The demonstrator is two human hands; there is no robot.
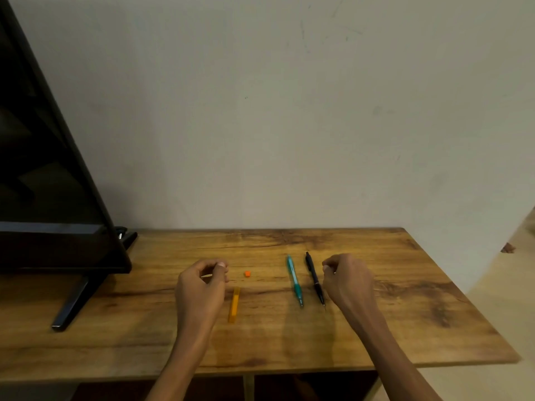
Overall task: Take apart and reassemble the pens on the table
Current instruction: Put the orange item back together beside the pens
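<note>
Loosely curled left hand (pixel 202 280) pinching something thin, right hand (pixel 347 280) curled — contents unclear, translucent orange barrel (pixel 234 305) on grainy wood table (pixel 419 299).

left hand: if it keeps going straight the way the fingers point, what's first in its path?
The left hand curls toward the right, so the small orange cap piece on the table looks first in line, then the teal pen. Depth is unclear; it may pass above the cap. The orange barrel lies nearer, off that line.

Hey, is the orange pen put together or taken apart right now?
Taken apart. The orange barrel lies alone on the table, with a small orange piece lying apart from it beyond its far end.
</note>
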